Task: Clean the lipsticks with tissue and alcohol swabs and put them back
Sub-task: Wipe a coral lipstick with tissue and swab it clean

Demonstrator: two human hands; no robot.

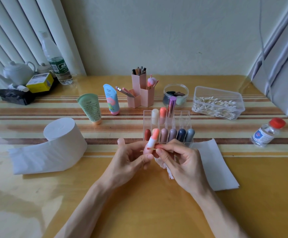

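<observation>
Where the lipstick (152, 140) is: up off the counter (148, 212), just in front of the clear organizer (188, 117). It has a white bottom and a peachy-orange top, and it leans a bit to the right.
Left hand (127, 160): fingers curled round the lower end of that lipstick, thumb sticking up on the left side, so a proper hold on it.
Right hand (182, 164): thumb and forefinger pinched tight on a cotton swab (154, 148). The stick lies crossways against the white part of the lipstick and the tip looks reddish.
Crumpled tissue (164, 166): pokes out under the right hand. Honestly can't tell if the fingers have hold of it.
Organizer, front row: five capsule lipsticks (172, 134) standing up, brick red, mauve, purple-grey, navy and grey-blue.
Organizer, back row: a white one (155, 115), an orange one (163, 113) and a shiny purple tube (171, 106).
Tissue roll (62, 134): over on the left, its loose end trailing toward the near edge.
Flat tissue sheet (213, 165): lying on the counter just right of the hands.
Alcohol bottle (266, 133): red cap, far right, well apart from everything.
Swab box (218, 103): clear tub full of swabs, behind the organizer on the right.
Back of counter: pink holders (140, 95) with brushes and pencils, a round jar (175, 95), and a green tube (90, 109) and a blue tube (111, 100) standing cap-down.
</observation>
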